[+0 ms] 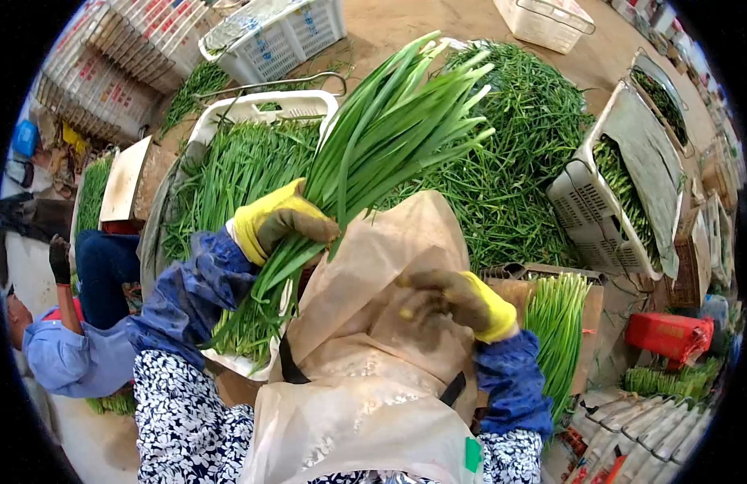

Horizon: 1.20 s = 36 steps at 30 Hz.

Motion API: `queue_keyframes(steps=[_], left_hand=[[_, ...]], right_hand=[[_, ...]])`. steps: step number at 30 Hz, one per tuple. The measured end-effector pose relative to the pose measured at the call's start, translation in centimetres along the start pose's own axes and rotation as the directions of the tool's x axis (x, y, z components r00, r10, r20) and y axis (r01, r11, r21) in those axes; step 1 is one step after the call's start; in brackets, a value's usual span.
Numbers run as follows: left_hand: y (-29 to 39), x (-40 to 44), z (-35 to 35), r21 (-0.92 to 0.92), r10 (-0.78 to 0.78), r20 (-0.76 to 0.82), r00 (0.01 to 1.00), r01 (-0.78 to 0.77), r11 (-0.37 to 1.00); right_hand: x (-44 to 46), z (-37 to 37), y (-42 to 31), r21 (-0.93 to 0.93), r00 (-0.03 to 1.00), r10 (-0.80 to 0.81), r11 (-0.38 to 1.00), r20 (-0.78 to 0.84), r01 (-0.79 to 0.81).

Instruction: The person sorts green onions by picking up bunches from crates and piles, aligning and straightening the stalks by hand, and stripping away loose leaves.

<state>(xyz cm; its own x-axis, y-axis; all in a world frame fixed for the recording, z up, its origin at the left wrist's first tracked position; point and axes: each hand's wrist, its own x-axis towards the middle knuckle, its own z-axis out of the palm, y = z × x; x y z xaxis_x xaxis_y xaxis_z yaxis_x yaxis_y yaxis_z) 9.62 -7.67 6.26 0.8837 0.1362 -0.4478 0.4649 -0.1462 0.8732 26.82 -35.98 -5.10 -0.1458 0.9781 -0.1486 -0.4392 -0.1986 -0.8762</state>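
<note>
My left hand, in a yellow glove with a dirty palm, is closed around a bunch of Chinese chives. Their pale cut ends point up and to the right, and the leaf tips hang below the hand. In a matching glove, my right hand hovers before the beige apron over my lap, fingers apart and slightly blurred, with nothing in them. Just right of it, a bundle of chives lies on a wooden board.
A white crate of chives stands at front left, a large loose heap of chives ahead. To the right is a tilted crate with a cloth over it. A co-worker in a blue shirt sits at left, near stacked crates.
</note>
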Motion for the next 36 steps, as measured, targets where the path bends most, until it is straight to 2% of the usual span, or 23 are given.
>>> queue_keyframes(steps=[1, 2, 4, 8, 10, 11, 12, 14, 16, 18, 20, 21, 22, 23, 24, 25, 26, 27, 28, 30, 31, 34, 36], left_hand=[[0.1, 0.2, 0.5, -0.089, 0.017, 0.018, 1.0, -0.015, 0.996], [-0.3, 0.4, 0.8, -0.378, -0.064, 0.064, 0.996, 0.083, 0.922], [-2.0, 0.8, 1.4, -0.074, 0.294, 0.048, 0.955, -0.29, 0.954], [-0.3, 2.4, 4.4, -0.07, -0.052, -0.106, 0.993, 0.045, 0.997], [-1.6, 3.5, 5.5, -0.067, -0.047, -0.151, 0.987, 0.038, 0.997], [-3.1, 4.4, 6.2, 0.032, 0.104, -0.221, 0.97, -0.1, 0.994], [-2.0, 4.4, 6.9, 0.566, 0.276, -0.261, 0.925, -0.085, 0.82], [-1.5, 5.2, 8.8, 0.887, 0.317, -0.3, 0.9, 0.141, 0.439], [-1.8, 6.4, 10.4, 0.933, 0.409, -0.306, 0.86, 0.184, 0.31], [-0.7, 7.6, 12.3, 0.924, 0.332, -0.371, 0.867, 0.312, 0.22], [0.5, 7.3, 13.7, 0.94, 0.349, -0.31, 0.884, 0.231, 0.252], [0.5, 7.1, 13.2, 0.903, 0.568, -0.21, 0.796, -0.064, 0.424], [0.2, 6.6, 12.4, 0.787, 0.761, -0.163, 0.628, -0.382, 0.484], [1.0, 5.3, 11.4, 0.659, 0.541, -0.02, 0.841, -0.396, 0.64], [0.6, 5.1, 10.3, 0.355, 0.703, 0.035, 0.71, -0.667, 0.656], [0.1, 4.6, 9.1, 0.013, 0.559, 0.128, 0.819, -0.565, 0.825], [-0.1, 4.3, 7.8, -0.309, 0.429, 0.279, 0.859, -0.343, 0.887], [1.4, 3.2, 6.2, -0.362, 0.186, 0.316, 0.93, -0.063, 0.93], [-0.7, 4.0, 5.9, -0.52, 0.283, 0.296, 0.912, -0.095, 0.849], [-3.8, 5.3, 7.0, -0.794, 0.424, 0.182, 0.887, -0.123, 0.596], [-6.5, 7.3, 8.4, -0.808, 0.465, 0.11, 0.878, -0.194, 0.557], [-7.3, 7.7, 10.8, -0.975, 0.534, 0.018, 0.845, -0.104, 0.196], [-8.1, 9.2, 12.0, -0.955, 0.632, -0.19, 0.751, -0.291, 0.059]], right_hand=[[1.7, -0.5, 0.9, -0.005, 0.996, -0.07, 0.998, -0.046, 0.07], [3.0, -0.6, 1.1, 0.068, 0.988, -0.124, 0.989, -0.087, 0.13], [5.3, -0.4, 0.7, 0.278, 0.961, -0.217, 0.925, -0.171, 0.258], [8.3, 1.5, -1.8, 0.295, 0.864, -0.386, 0.827, -0.322, 0.479], [9.3, 1.3, -1.4, 0.359, 0.825, -0.433, 0.752, -0.363, 0.552], [9.6, 1.1, -1.2, 0.378, 0.818, -0.393, 0.744, -0.419, 0.551], [9.7, 1.2, -1.5, 0.393, 0.808, -0.353, 0.736, -0.472, 0.552], [9.9, 1.7, -2.2, 0.35, 0.747, -0.323, 0.73, -0.581, 0.588], [10.5, 0.6, -2.7, 0.319, 0.685, -0.347, 0.69, -0.641, 0.649], [10.4, -0.9, -3.5, 0.399, 0.722, -0.324, 0.662, -0.611, 0.634], [9.5, -1.7, -5.0, 0.27, 0.646, -0.388, 0.679, -0.658, 0.683], [8.2, -2.5, -6.0, 0.366, 0.747, -0.428, 0.678, -0.509, 0.638], [7.1, -2.8, -6.9, 0.259, 0.703, -0.446, 0.71, -0.553, 0.655], [5.6, -3.4, -8.0, 0.242, 0.739, -0.444, 0.75, -0.506, 0.616], [4.0, -3.9, -8.9, 0.228, 0.776, -0.432, 0.787, -0.46, 0.574], [2.5, -4.0, -9.8, 0.248, 0.801, -0.39, 0.808, -0.454, 0.534], [1.1, -3.7, -10.6, 0.269, 0.824, -0.344, 0.828, -0.45, 0.492], [0.1, -3.2, -11.4, 0.205, 0.821, -0.324, 0.865, -0.47, 0.458], [-1.1, -2.9, -11.9, 0.09, 0.848, -0.279, 0.931, -0.451, 0.354], [-2.7, -2.0, -12.3, 0.161, 0.878, -0.187, 0.946, -0.44, 0.282], [-3.4, -1.2, -12.6, 0.147, 0.884, -0.133, 0.965, -0.449, 0.219], [-3.3, 2.2, -13.1, 0.167, 0.823, 0.065, 0.985, -0.564, 0.037], [-1.3, 5.1, -12.8, -0.075, 0.763, 0.096, 0.98, -0.639, -0.186]])
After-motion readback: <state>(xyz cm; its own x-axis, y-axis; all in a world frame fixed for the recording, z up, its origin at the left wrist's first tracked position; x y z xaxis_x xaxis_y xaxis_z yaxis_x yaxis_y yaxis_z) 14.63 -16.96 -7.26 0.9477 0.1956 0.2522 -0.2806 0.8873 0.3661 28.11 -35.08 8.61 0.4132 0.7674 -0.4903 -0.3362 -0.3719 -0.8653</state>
